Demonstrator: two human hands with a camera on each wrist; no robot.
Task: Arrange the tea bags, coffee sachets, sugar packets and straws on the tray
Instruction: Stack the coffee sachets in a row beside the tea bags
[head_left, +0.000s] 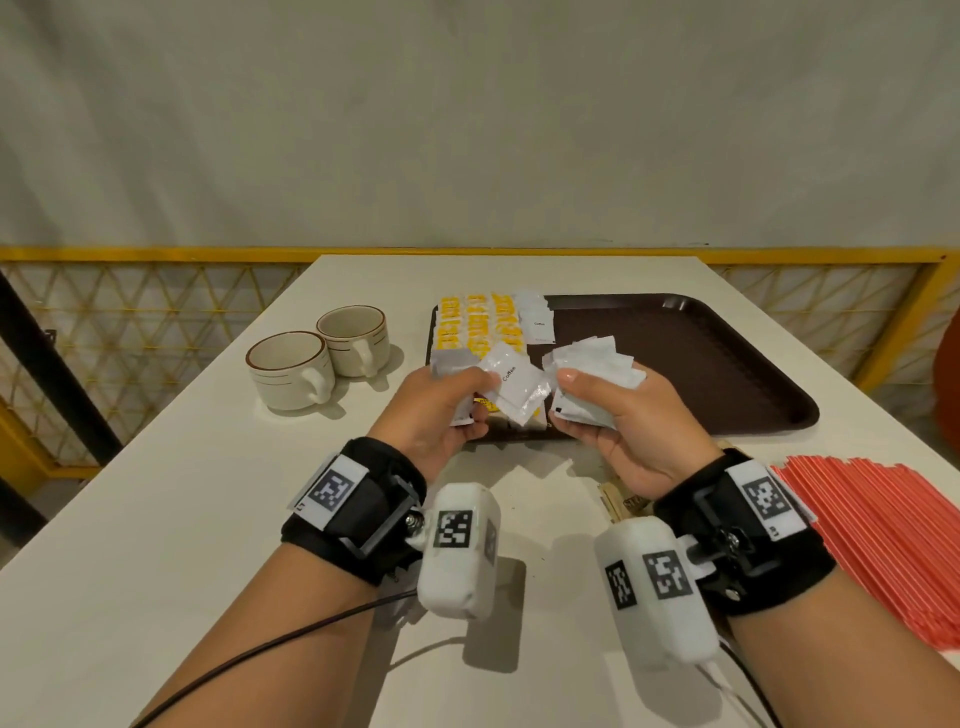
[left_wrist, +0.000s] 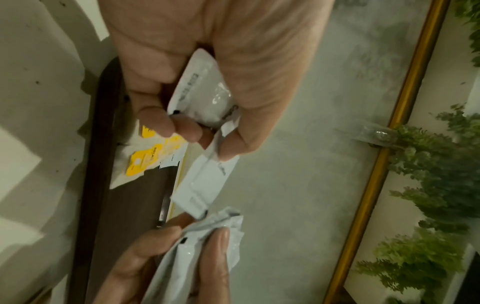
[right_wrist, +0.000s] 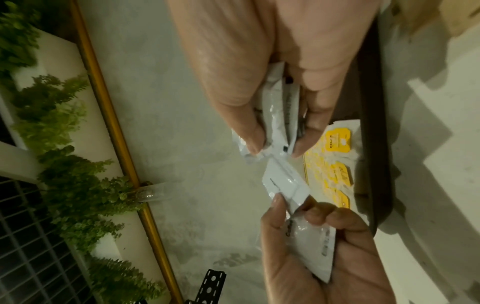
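Note:
My left hand (head_left: 457, 395) grips a few white coffee sachets (head_left: 514, 387) just above the near edge of the brown tray (head_left: 701, 358). In the left wrist view the same left hand (left_wrist: 207, 123) pinches those coffee sachets (left_wrist: 207, 92) between thumb and fingers. My right hand (head_left: 602, 400) holds a crumpled bunch of white sachets (head_left: 592, 364), seen close in the right wrist view as the right hand (right_wrist: 275, 133) clamped on the bunch of sachets (right_wrist: 278, 115). Yellow tea bags (head_left: 478, 325) lie in rows at the tray's left end, with white sachets (head_left: 535, 317) beside them. Red straws (head_left: 872, 530) lie on the table at my right.
Two cream cups (head_left: 322, 353) stand on the white table (head_left: 208, 493) left of the tray. A brown packet (head_left: 623, 504) lies under my right wrist. A yellow railing (head_left: 156, 254) runs behind the table. The tray's right half is bare.

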